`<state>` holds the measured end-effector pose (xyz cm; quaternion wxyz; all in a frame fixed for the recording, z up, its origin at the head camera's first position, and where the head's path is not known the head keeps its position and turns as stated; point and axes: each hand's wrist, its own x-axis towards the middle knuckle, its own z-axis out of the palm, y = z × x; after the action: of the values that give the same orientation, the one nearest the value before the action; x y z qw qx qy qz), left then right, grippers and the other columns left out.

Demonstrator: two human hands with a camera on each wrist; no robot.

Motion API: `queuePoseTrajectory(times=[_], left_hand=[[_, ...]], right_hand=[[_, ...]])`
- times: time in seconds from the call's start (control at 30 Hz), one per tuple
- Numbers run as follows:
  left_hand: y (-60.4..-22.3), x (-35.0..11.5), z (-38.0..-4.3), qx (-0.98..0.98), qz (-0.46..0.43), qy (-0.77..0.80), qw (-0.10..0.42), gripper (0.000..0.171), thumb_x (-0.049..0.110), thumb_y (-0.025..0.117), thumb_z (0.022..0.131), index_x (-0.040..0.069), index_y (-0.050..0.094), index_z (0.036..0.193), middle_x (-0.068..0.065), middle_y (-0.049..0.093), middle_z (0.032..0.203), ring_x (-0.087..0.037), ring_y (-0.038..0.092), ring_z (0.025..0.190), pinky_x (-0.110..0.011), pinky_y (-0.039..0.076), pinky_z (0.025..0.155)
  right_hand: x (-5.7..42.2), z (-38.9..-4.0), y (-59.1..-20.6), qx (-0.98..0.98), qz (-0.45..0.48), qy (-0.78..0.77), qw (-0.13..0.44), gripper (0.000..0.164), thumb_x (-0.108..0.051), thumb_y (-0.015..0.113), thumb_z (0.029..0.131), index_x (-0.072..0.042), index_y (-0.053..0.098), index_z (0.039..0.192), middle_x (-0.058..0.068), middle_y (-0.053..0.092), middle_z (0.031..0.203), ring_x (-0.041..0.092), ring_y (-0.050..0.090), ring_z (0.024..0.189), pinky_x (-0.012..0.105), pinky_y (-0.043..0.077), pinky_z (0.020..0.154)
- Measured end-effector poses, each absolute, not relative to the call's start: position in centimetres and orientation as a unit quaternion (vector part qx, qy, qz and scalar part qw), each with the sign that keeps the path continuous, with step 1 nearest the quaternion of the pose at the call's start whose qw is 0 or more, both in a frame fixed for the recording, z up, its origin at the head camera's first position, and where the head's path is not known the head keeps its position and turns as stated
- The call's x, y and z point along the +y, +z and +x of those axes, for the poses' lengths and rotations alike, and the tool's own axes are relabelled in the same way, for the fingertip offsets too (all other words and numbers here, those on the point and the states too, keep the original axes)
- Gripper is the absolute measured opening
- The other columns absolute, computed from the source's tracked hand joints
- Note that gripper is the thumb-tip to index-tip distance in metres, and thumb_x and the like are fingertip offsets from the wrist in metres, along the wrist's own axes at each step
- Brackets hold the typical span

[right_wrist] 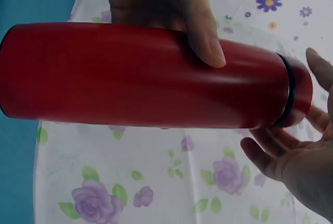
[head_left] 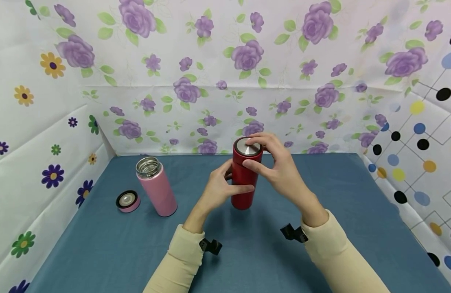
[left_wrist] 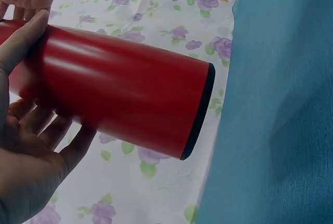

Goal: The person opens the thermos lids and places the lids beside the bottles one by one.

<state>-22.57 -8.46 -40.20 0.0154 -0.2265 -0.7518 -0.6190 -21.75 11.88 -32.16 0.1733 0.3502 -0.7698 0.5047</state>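
A red thermos bottle (head_left: 244, 179) is held nearly upright in front of the person, its steel-topped lid (head_left: 248, 147) on. The left hand (head_left: 220, 185) grips the middle of its body, thumb across the near side, fingers mostly hidden behind in the head view. The right hand (head_left: 274, 165) holds the lid from the right, thumb at its lower side and a finger over the top. In the right wrist view, a black ring (right_wrist: 291, 90) shows between lid and body. The left wrist view shows the bottle's dark base (left_wrist: 199, 112) free of both hands.
A pink thermos bottle (head_left: 160, 191) stands without its lid to the left, steel mouth showing. Beside it, the pink lid (head_left: 128, 201) lies with its inside up on the blue cloth (head_left: 247, 260). Patterned sheets (head_left: 218, 61) wall the table at the back and sides.
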Motion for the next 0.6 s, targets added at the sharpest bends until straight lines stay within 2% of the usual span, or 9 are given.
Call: queuePoseTrajectory(times=[0.17,0.27,0.47,0.6], left_hand=[[-40.2,-8.5,-22.5,-0.756,-0.219,-0.617,0.012,0.068,0.029,0.087,0.088,0.030,0.054,0.147,0.006,0.063,0.135,-0.020,0.059,0.124,-0.051,0.053,0.101],[-40.1,-8.5,-22.5,-0.760,-0.218,-0.612,0.008,0.068,0.032,0.087,0.087,0.031,0.055,0.147,0.007,0.063,0.136,-0.020,0.059,0.124,-0.051,0.053,0.101],[-40.0,-8.7,-22.5,-0.755,-0.233,-0.612,-0.015,0.069,0.034,0.088,0.085,0.031,0.055,0.147,0.007,0.063,0.136,-0.020,0.060,0.124,-0.052,0.052,0.102],[-39.9,-8.8,-22.5,-0.750,-0.247,-0.614,-0.024,0.069,0.034,0.087,0.086,0.030,0.055,0.146,0.006,0.063,0.135,-0.020,0.061,0.122,-0.049,0.053,0.102]], right_hand=[[11.0,-21.5,-32.3,-0.782,0.330,0.484,0.214,0.050,-0.008,0.084,0.089,-0.011,0.063,0.134,0.005,0.057,0.140,0.021,0.052,0.128,0.049,0.047,0.100],[11.1,-21.6,-32.3,-0.778,0.331,0.493,0.205,0.047,-0.011,0.083,0.090,-0.010,0.063,0.133,0.006,0.057,0.140,0.023,0.053,0.126,0.048,0.047,0.100],[12.5,-22.6,-32.0,-0.709,0.388,0.585,0.063,0.036,-0.011,0.070,0.100,-0.008,0.059,0.134,0.005,0.050,0.151,0.026,0.047,0.139,0.043,0.043,0.113],[13.0,-23.3,-31.9,-0.672,0.413,0.615,0.003,0.035,-0.013,0.066,0.102,-0.007,0.058,0.135,0.010,0.046,0.156,0.032,0.046,0.142,0.041,0.045,0.112]])
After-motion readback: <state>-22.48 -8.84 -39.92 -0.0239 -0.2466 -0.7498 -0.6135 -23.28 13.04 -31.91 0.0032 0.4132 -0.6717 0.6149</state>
